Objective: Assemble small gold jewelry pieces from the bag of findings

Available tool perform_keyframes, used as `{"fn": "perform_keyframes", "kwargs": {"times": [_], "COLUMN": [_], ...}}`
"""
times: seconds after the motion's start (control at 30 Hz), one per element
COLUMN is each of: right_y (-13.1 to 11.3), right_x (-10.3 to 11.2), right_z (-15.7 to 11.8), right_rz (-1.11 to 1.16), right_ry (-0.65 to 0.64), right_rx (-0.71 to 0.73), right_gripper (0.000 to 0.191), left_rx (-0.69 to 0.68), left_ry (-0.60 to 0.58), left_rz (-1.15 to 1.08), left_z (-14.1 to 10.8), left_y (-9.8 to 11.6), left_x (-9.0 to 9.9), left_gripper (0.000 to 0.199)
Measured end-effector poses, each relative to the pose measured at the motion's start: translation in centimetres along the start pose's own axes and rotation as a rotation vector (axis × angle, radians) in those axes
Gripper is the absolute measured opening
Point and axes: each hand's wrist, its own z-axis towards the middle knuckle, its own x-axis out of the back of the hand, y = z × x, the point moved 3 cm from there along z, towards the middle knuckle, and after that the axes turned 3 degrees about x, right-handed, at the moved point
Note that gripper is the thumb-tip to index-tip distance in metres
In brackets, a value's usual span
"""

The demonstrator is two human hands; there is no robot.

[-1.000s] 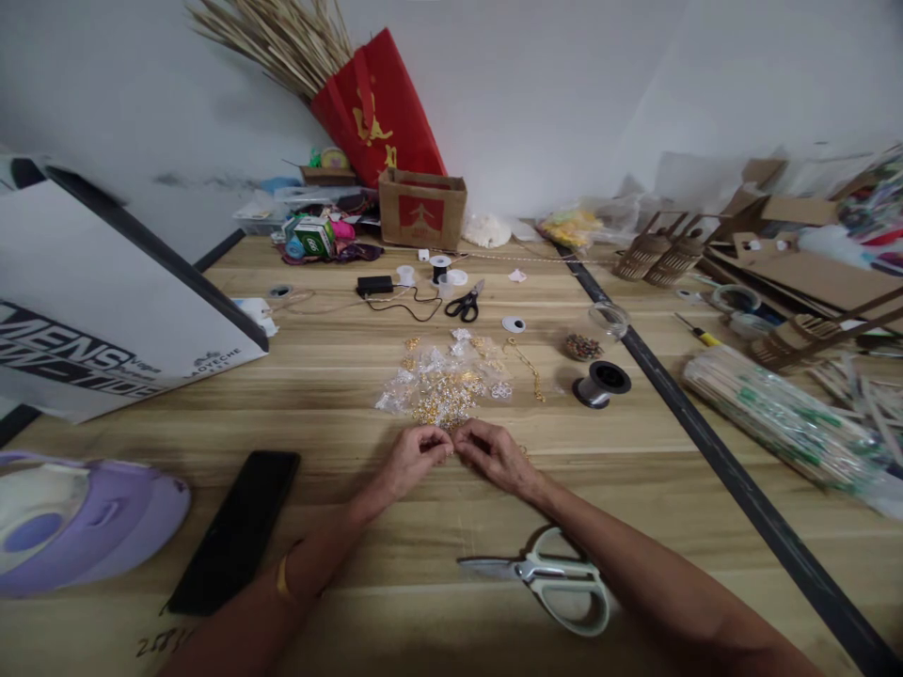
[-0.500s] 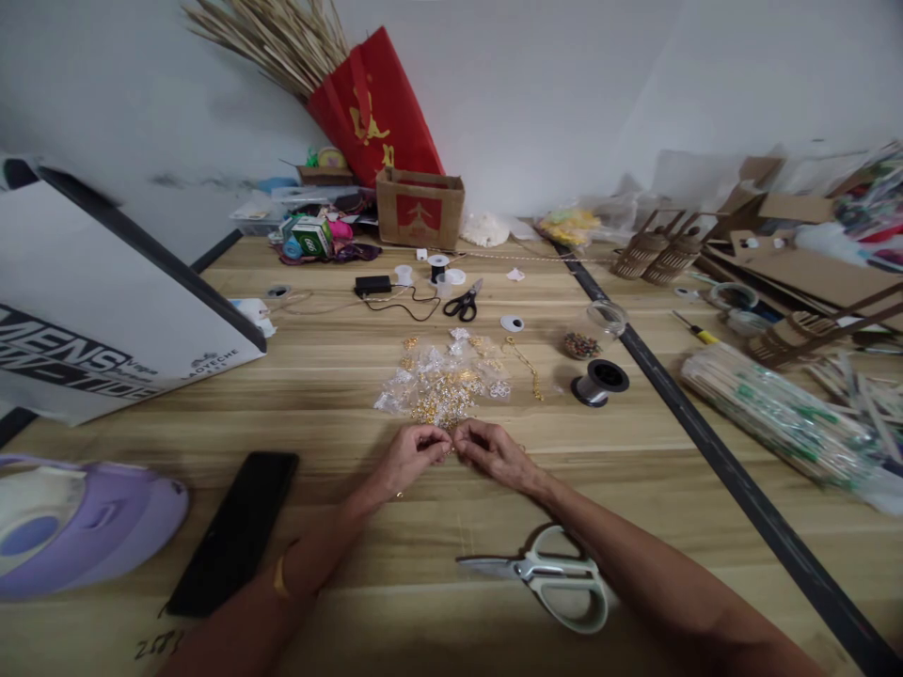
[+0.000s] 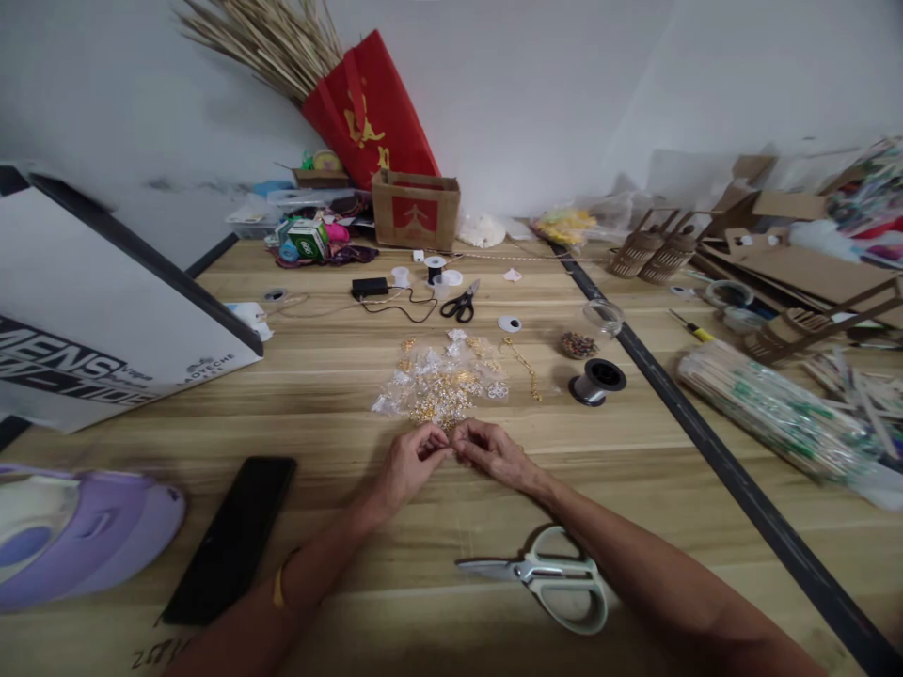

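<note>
Head view showed me the left hand [image 3: 413,463] and right hand [image 3: 498,456] with fingertips pinched close together, on what I couldn't tell, just beside the pile of small gold and silver pieces [image 3: 443,393] on the wooden table [image 3: 331,395]

1. Dimly, softly lit, with a cool grey cast on the wall [image 3: 536,94].
2. Darkens toward the bottom edge.
3. Shows soft shadows beside the scissors [image 3: 568,580].
4. Glints lightly off the trinkets [image 3: 443,400].
5. Stretches the box [image 3: 105,315] at the edge.
6. Too soft at the left hand [image 3: 413,463] and right hand [image 3: 499,456] for fine detail.
</note>
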Motion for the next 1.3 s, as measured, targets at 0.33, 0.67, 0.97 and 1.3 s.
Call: {"fn": "perform_keyframes", "kwargs": {"times": [0.33,0.67,0.97,1.3], "right_y": [-0.2,-0.2,0.4,0.7], "right_x": [0.0,0.1,0.4,0.6], "right_z": [0.0,0.0,0.1,0.2], "right_rz": [-0.008,-0.022,-0.045,-0.153], "right_ry": [-0.001,0.003,0.039,0.105], "right_rx": [0.009,0.011,0.015,0.067], "right_gripper": [0.035,0.031,0.025,0.017], "left_rx": [-0.104,-0.043,0.020,0.028], "left_ry": [-0.001,-0.028,-0.039,-0.026], "left_rz": [0.073,0.100,0.013,-0.020], "left_z": [-0.2,0.0,0.3,0.3], "left_y": [0.2,0.2,-0.2,-0.4], "left_x": [0.0,0.3,0.7,0.7], "left_gripper": [0.002,0.013,0.017,0.016]}}
